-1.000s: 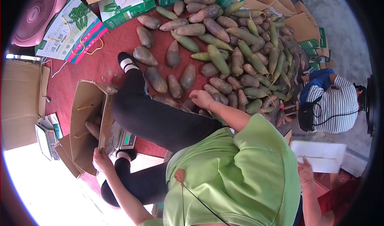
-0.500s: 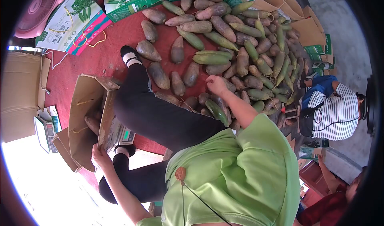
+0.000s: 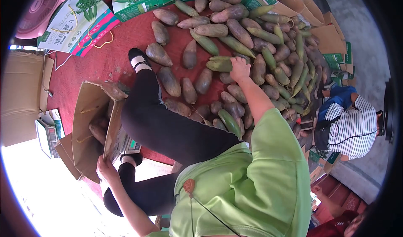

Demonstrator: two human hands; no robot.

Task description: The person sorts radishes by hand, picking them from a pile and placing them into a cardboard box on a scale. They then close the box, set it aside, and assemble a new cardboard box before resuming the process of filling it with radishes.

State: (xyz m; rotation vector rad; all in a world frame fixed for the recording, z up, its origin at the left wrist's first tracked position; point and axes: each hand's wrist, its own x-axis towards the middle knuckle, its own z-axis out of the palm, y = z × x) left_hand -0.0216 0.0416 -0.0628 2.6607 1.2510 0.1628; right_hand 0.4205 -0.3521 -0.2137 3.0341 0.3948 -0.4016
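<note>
My right hand (image 3: 240, 69) reaches over the pile, its fingers curled at the right end of a green radish (image 3: 219, 65). Another green radish lies against its upper side, and dirt-brown radishes (image 3: 204, 81) spread around on the red cloth. With my left hand (image 3: 106, 170) I pinch the near edge of an upright cardboard box (image 3: 112, 128). Inside that box lie a few brownish radishes (image 3: 98, 132), partly in shadow. A scale (image 3: 133, 145) with a lit green display shows beside the box, mostly hidden behind it.
Printed radish cartons (image 3: 82, 20) and a pink fan-like object (image 3: 40, 10) stand at the upper left. Open cartons (image 3: 331, 39) edge the pile at right. A person in a striped shirt (image 3: 350, 125) bends there; another in red is lower right. A second scale (image 3: 47, 138) sits far left.
My right hand has moved up and slightly right, from above the brown radishes to the green radish's end. My left hand stays on the box edge. The striped-shirt person has shifted slightly downward.
</note>
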